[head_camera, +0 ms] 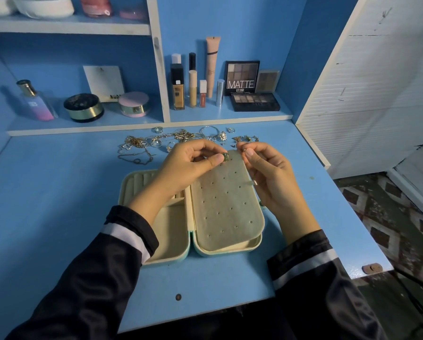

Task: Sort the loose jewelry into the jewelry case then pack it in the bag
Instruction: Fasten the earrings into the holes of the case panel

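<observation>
Sorting barely started: 1 earring at the panel, packing not begun.
Left hand pinches a green-stone earring at the far edge of the jewelry case panel. Right hand pinches a small piece beside it, unclear what. Loose jewelry lies piled behind the case. No bag in view.

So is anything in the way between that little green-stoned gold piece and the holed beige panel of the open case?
Nothing visible. The left hand pinches the small green-stoned gold piece at the top edge of the beige perforated panel, whose holes lie bare. The right hand pinches a tiny item beside it, not between.
</observation>
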`<state>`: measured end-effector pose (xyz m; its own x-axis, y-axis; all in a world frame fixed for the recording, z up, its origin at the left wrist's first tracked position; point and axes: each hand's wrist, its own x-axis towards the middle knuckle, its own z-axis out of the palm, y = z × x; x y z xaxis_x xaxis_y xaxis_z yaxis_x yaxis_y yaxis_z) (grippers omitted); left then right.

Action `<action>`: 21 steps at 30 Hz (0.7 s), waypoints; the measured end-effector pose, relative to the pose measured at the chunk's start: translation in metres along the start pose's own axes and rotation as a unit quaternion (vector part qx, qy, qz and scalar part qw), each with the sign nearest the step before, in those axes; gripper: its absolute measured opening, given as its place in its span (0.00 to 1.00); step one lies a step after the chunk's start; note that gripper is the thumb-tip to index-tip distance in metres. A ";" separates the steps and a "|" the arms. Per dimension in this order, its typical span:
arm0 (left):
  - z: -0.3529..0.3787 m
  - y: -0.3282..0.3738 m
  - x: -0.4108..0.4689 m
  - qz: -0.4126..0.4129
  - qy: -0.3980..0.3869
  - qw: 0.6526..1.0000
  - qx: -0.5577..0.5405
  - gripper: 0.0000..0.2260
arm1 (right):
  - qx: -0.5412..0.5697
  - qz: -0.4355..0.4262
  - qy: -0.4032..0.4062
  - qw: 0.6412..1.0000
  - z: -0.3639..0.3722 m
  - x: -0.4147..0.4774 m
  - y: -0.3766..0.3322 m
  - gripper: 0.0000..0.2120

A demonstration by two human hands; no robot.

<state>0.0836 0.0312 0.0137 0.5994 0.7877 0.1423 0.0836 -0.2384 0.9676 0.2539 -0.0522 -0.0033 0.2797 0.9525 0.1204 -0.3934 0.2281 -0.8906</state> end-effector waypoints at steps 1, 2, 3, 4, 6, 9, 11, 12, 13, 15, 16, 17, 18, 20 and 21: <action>0.000 0.000 0.000 -0.001 0.002 1.000 0.001 0.08 | 0.001 0.001 0.001 1.000 0.000 0.000 0.000 0.05; 0.000 0.000 0.000 -0.001 0.002 1.000 0.000 0.08 | 0.002 0.001 0.003 1.000 0.000 0.000 -0.001 0.05; 0.000 0.000 0.000 0.000 0.003 1.000 0.000 0.07 | 0.002 0.002 0.004 1.000 0.001 0.000 -0.001 0.05; 0.001 0.001 0.000 0.004 0.003 1.000 0.001 0.07 | 0.002 0.002 0.005 1.000 0.001 0.000 -0.001 0.05; 0.001 0.000 0.000 0.014 0.009 1.000 0.014 0.07 | 0.003 0.003 0.004 1.000 0.001 0.000 0.000 0.05; 0.003 -0.004 0.001 0.028 0.031 0.999 0.035 0.07 | 0.001 0.005 0.001 1.000 0.001 -0.001 0.000 0.05; 0.005 -0.006 0.001 0.041 0.046 0.997 0.046 0.08 | 0.000 0.005 0.002 1.000 0.000 0.000 0.000 0.05; 0.006 -0.007 0.001 0.046 0.051 0.996 0.050 0.08 | 0.000 0.005 0.003 1.000 0.000 0.000 0.000 0.05; 0.007 -0.007 0.001 0.048 0.056 0.996 0.052 0.08 | 0.000 0.004 0.004 1.000 0.000 0.000 0.000 0.05; 0.007 -0.007 0.000 0.052 0.064 0.995 0.059 0.07 | -0.001 0.005 0.004 1.000 0.000 -0.001 0.000 0.05; 0.007 -0.008 0.000 0.056 0.067 0.994 0.063 0.07 | -0.003 0.005 0.004 1.000 0.000 -0.001 0.000 0.05; 0.007 -0.008 0.000 0.060 0.068 0.994 0.065 0.07 | -0.004 0.005 0.003 1.000 0.000 -0.001 0.000 0.05; 0.007 -0.008 0.000 0.060 0.067 0.994 0.063 0.07 | -0.003 0.004 0.001 1.000 0.000 -0.001 0.000 0.06; 0.008 -0.006 -0.001 0.055 0.062 0.995 0.056 0.07 | 0.002 0.002 -0.003 1.000 0.000 -0.001 0.000 0.06; 0.008 -0.006 -0.001 0.053 0.059 0.995 0.053 0.08 | 0.004 0.001 -0.004 1.000 0.001 -0.001 0.000 0.06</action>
<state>0.0891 0.0274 0.0064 0.5120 0.8145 0.2726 0.1112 -0.3776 0.9193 0.2530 -0.0526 -0.0033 0.2714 0.9547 0.1223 -0.4011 0.2277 -0.8873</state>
